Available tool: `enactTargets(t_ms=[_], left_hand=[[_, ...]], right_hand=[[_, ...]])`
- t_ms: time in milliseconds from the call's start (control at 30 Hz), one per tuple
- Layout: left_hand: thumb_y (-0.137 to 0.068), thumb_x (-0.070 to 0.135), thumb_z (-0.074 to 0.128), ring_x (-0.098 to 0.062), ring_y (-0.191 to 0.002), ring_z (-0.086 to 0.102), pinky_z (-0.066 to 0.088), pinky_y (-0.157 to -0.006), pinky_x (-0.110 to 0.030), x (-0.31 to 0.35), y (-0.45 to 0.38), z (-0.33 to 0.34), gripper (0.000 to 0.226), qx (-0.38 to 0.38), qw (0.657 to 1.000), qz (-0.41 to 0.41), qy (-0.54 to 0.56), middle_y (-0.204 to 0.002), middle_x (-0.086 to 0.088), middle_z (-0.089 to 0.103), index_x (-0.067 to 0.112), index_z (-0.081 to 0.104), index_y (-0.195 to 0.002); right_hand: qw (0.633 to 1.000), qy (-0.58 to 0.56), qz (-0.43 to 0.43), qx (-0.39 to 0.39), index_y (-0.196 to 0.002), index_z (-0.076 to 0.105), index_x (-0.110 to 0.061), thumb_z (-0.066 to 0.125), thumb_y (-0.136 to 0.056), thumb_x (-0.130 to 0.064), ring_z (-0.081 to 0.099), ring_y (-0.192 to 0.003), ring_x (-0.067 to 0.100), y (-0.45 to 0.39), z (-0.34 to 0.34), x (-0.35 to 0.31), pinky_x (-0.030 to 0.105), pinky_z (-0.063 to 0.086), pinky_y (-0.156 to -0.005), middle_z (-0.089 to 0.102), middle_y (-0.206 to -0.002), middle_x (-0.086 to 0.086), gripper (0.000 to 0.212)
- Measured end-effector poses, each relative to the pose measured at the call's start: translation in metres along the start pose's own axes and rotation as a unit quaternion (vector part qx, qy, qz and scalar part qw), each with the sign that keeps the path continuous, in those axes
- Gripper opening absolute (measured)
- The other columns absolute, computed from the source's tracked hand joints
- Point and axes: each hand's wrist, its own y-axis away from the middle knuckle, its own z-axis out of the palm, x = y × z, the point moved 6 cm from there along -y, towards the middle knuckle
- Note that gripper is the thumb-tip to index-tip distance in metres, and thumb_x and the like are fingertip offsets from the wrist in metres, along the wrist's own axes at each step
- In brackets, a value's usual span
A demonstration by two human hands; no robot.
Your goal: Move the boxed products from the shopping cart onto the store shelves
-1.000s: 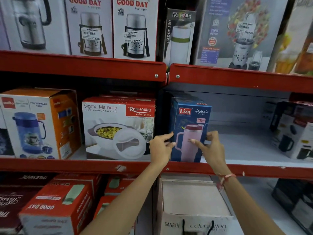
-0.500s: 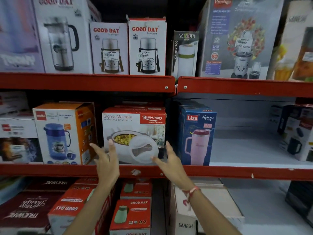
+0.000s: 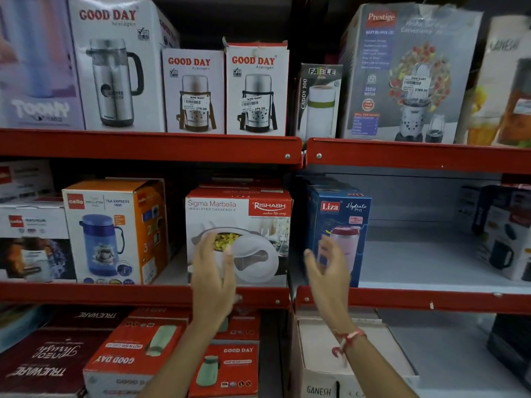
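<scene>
Red-edged middle shelf [image 3: 416,301] lies bare and white at 3 o'clock of the blue Liza box [image 3: 339,225], open as far as the boxes at the far right. The Rishabh casserole box [image 3: 238,222] stands at 9 o'clock of the Liza box, a dark gap between them. Left hand [image 3: 214,277], grip released, has shifted right across the casserole box front; right hand [image 3: 327,271], blurred, fingers spread and empty, now overlaps the Liza box.

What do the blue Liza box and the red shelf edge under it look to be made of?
Liza box: printed cardboard with a slightly glossy finish, judging by its folded top flaps and sharp creased corners. Red shelf edge: probably painted sheet metal, going by the visible rivets, smooth sheen and small chips in the paint.
</scene>
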Motion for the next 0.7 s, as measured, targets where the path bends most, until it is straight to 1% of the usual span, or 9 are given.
enactTargets(t_ms=[67,133,167,233,300,400,467,600,700], left_hand=[[-0.094,0.047,0.033,-0.001,-0.104,0.056,0.049,-0.09,-0.022,0.026,0.006,0.035,0.043,-0.077,0.996,0.032,0.028,-0.128,0.004,0.058,0.027,0.041,-0.131],[-0.092,0.058,0.03,0.01,-0.107,0.051,0.046,-0.094,-0.019,0.046,0.017,0.075,0.051,-0.198,0.977,0.01,0.081,-0.133,0.01,0.056,0.035,0.034,-0.137],[-0.09,0.063,0.028,0.01,-0.117,0.047,0.04,-0.1,-0.019,0.053,0.024,0.094,0.058,-0.253,0.961,-0.015,0.113,-0.141,0.011,0.049,0.036,0.027,-0.141],[-0.083,0.073,0.022,-0.004,-0.138,0.03,0.025,-0.115,-0.03,0.059,0.036,0.127,0.075,-0.337,0.927,-0.079,0.142,-0.156,0.007,0.028,0.038,0.009,-0.147],[-0.076,0.079,0.014,-0.018,-0.144,0.021,0.015,-0.117,-0.043,0.06,0.045,0.146,0.084,-0.389,0.904,-0.13,0.12,-0.158,0.002,0.023,0.039,-0.007,-0.147],[-0.073,0.08,0.01,-0.025,-0.14,0.031,0.019,-0.115,-0.047,0.059,0.048,0.153,0.086,-0.393,0.899,-0.157,0.111,-0.152,-0.007,0.036,0.039,-0.014,-0.145],[-0.073,0.08,0.011,-0.024,-0.139,0.031,0.019,-0.115,-0.046,0.06,0.047,0.153,0.085,-0.388,0.901,-0.157,0.116,-0.152,-0.006,0.036,0.04,-0.013,-0.145],[-0.072,0.08,0.011,-0.025,-0.143,0.023,0.015,-0.116,-0.049,0.06,0.047,0.152,0.087,-0.396,0.898,-0.162,0.108,-0.156,-0.001,0.027,0.039,-0.013,-0.145],[-0.072,0.079,0.011,-0.025,-0.143,0.025,0.018,-0.116,-0.047,0.066,0.046,0.147,0.088,-0.412,0.892,-0.15,0.113,-0.156,-0.002,0.028,0.038,-0.014,-0.146]], right_hand=[[0.995,0.003,-0.008,0.099,-0.131,0.043,-0.025,0.061,-0.089,-0.03,0.051,-0.121,0.022,-0.01,-0.03,0.005,0.033,0.054,-0.087,0.047,-0.135,0.003,0.045],[0.99,0.018,0.015,0.14,-0.136,0.037,-0.021,0.063,-0.088,-0.029,0.04,-0.13,0.025,-0.019,-0.052,0.018,0.031,0.049,-0.09,0.039,-0.141,0.009,0.055],[0.99,0.027,0.037,0.132,-0.141,0.032,-0.02,0.064,-0.088,-0.029,0.033,-0.135,0.026,-0.022,-0.057,0.026,0.034,0.043,-0.097,0.034,-0.147,0.009,0.063],[0.994,0.022,0.077,0.078,-0.148,0.021,-0.019,0.064,-0.088,-0.029,0.026,-0.142,0.027,-0.025,-0.06,0.041,0.045,0.033,-0.109,0.025,-0.155,0.01,0.075],[0.995,-0.003,0.1,0.024,-0.151,0.011,-0.019,0.062,-0.089,-0.028,0.032,-0.14,0.029,-0.023,-0.057,0.051,0.044,0.033,-0.109,0.027,-0.156,0.01,0.08],[0.994,-0.013,0.106,-0.007,-0.151,0.008,-0.021,0.06,-0.091,-0.026,0.044,-0.132,0.028,-0.02,-0.058,0.058,0.032,0.036,-0.095,0.038,-0.151,0.01,0.08],[0.994,-0.014,0.111,-0.008,-0.151,0.009,-0.021,0.06,-0.091,-0.024,0.045,-0.131,0.027,-0.021,-0.061,0.059,0.03,0.036,-0.092,0.04,-0.15,0.01,0.079],[0.993,-0.001,0.113,-0.024,-0.151,0.008,-0.018,0.061,-0.091,-0.021,0.045,-0.131,0.027,-0.02,-0.062,0.057,0.031,0.037,-0.094,0.04,-0.15,0.011,0.08],[0.995,0.006,0.098,-0.02,-0.151,0.009,-0.019,0.063,-0.09,-0.02,0.037,-0.138,0.029,-0.019,-0.062,0.045,0.043,0.038,-0.107,0.031,-0.154,0.01,0.082]])
